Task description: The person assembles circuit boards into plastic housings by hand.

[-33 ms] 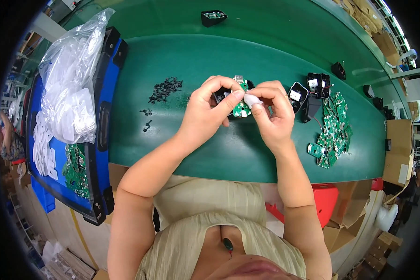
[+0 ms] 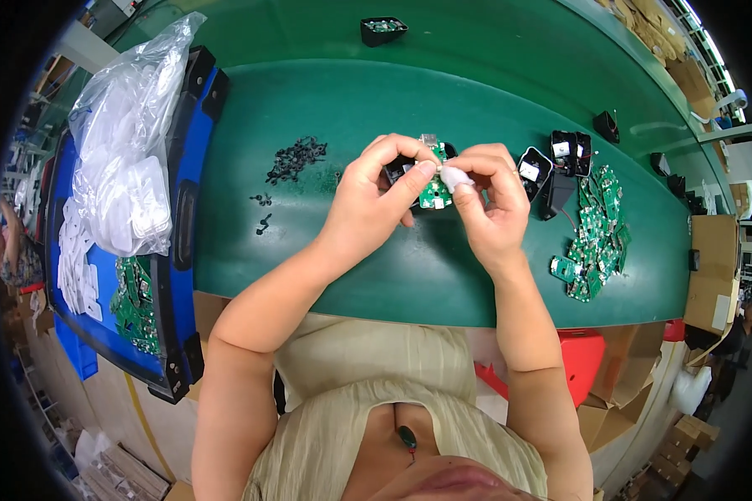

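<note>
In front of me a green circuit board (image 2: 433, 199) sits against a small black plastic housing (image 2: 398, 170), both largely covered by my fingers. My left hand (image 2: 382, 185) is closed around their left side, thumb and forefinger meeting over the board. Something tiny and pale shows at those fingertips, too small to name. A small white, soft-looking piece (image 2: 456, 178) lies at the fingertips of my right hand (image 2: 493, 185), which is closed in a pinch over the board's right side. Whether that piece is held or worn on a finger, I cannot tell.
Small black parts (image 2: 297, 159) lie heaped to the left. Black housings (image 2: 560, 171) and a pile of circuit boards (image 2: 597, 234) are on the right. A blue tray (image 2: 163, 334) at the far left holds a clear bag (image 2: 129, 150) of white pieces. Another housing (image 2: 383, 32) stands at the back.
My right hand and the white piece have shifted very slightly to the right. My left hand looks almost unmoved.
</note>
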The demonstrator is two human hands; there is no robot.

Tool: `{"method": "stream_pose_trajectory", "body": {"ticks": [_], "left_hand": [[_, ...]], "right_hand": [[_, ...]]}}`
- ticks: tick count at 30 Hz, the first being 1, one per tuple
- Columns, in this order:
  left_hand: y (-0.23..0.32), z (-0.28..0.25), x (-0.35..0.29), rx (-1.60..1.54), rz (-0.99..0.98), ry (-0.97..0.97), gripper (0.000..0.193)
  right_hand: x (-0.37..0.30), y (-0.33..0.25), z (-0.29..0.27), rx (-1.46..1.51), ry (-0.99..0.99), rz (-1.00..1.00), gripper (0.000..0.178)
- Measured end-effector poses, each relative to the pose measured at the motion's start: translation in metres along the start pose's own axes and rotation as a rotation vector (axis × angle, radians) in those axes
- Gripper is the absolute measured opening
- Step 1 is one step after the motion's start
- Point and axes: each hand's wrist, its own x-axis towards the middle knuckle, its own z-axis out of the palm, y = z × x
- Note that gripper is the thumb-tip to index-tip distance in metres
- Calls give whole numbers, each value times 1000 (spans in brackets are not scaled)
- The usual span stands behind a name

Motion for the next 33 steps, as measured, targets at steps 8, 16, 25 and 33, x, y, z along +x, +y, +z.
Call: {"method": "stream_pose_trajectory", "body": {"ticks": [8,16,25,33], "left_hand": [[11,5,-4,127,184,111,25],[2,4,-2,250,254,119,30],[2,1,-3,282,259,111,29],[-6,1,-2,274,367,152,27]], "right_hand": [[6,-8,-4,-166,-4,-102,16],[8,-9,-5,-369,-48,-278,20],[9,-5,-7,-256,-77,-249,21],[6,-8,-4,-429,-105,-279,24]]}}
